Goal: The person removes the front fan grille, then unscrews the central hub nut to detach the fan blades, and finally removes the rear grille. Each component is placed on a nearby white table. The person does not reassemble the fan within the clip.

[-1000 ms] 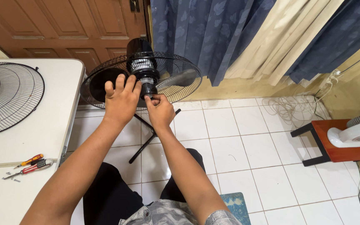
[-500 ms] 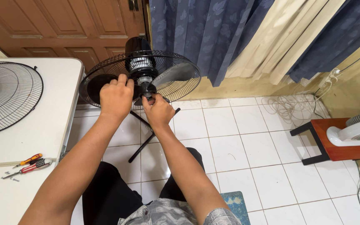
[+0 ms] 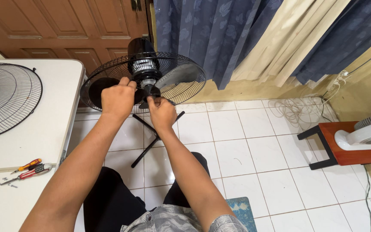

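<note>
Floor: white tiles (image 3: 245,141), with a coil of pale cable (image 3: 295,109) lying by the wall.
Room: brown wooden door (image 3: 65,25) at the back, blue curtain (image 3: 211,34) beside it, yellowish wall below.
Table: white table (image 3: 35,129) on the left carries a loose wire fan guard (image 3: 5,101) and screwdrivers (image 3: 26,168) near its front edge.
Fan: black standing fan (image 3: 142,81) on the floor between table and curtain, front guard off, blades bare.
Left hand: left hand (image 3: 117,99) is closed over a blade just beside the hub.
Right hand: right hand (image 3: 162,112) pinches the black cap (image 3: 150,91) at the hub with its fingertips.
Right edge: a wooden stool (image 3: 344,146) holding a white fan (image 3: 366,135), cut off by the frame.
Hard to see: the cap is mostly covered by fingers; the small parts beside the screwdrivers are too tiny to tell.
</note>
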